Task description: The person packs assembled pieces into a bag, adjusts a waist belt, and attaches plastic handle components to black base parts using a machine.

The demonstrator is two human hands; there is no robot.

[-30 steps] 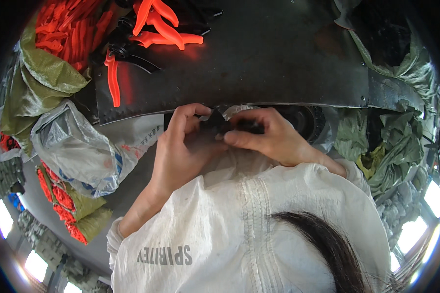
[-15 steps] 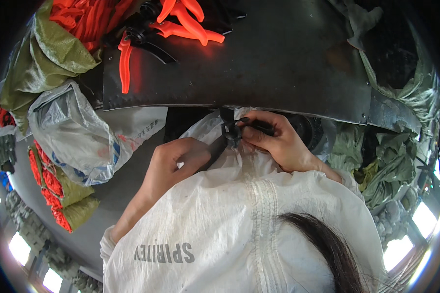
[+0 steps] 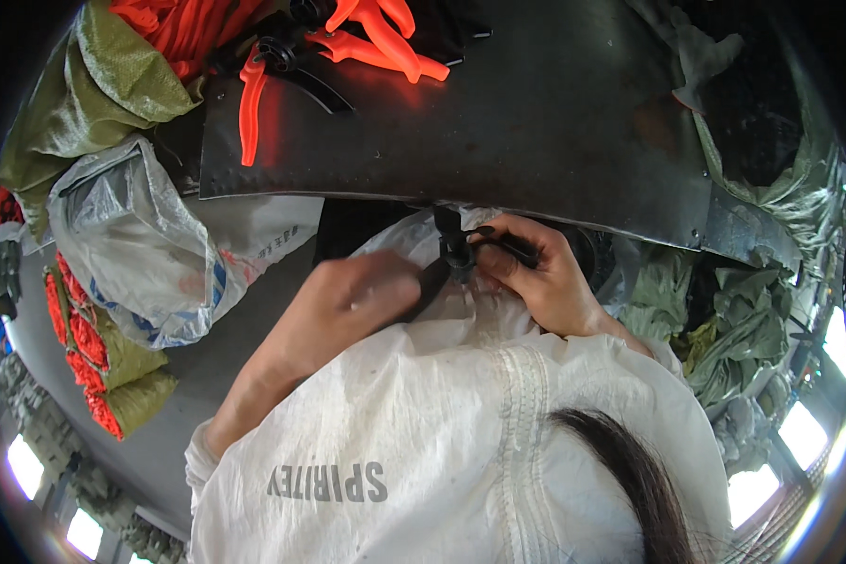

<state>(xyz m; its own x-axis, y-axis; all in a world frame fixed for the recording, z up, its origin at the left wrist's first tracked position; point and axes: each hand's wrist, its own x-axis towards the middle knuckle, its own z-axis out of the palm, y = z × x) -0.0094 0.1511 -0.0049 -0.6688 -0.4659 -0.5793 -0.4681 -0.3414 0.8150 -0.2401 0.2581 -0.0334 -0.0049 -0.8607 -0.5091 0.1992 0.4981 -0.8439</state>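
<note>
Between my hands, in front of the chest, is a black plastic part [image 3: 456, 252] with blade-like arms around a central hub, one arm pointing up toward the table edge. My right hand [image 3: 540, 273] pinches an arm on its right side between thumb and fingers. Closed around the dark arm at the lower left is my left hand [image 3: 352, 296], slightly smeared by motion; its fingertips are hidden. On the dark metal table [image 3: 536, 122] lie orange blade-shaped pieces [image 3: 385, 42] joined to black hubs, and one orange piece [image 3: 250, 117] hangs nearest the edge.
An olive woven sack [image 3: 113, 85] with many orange pieces stands at the far left. Below it sits a crumpled clear plastic bag [image 3: 132, 235], and a sack with red-orange contents [image 3: 113, 367] lies farther down. Grey-green sacks [image 3: 743, 310] are bunched at the right.
The black part appears slightly higher and farther right in view. My left hand has moved in closer around its lower-left arm, while my right hand keeps its pinch.
</note>
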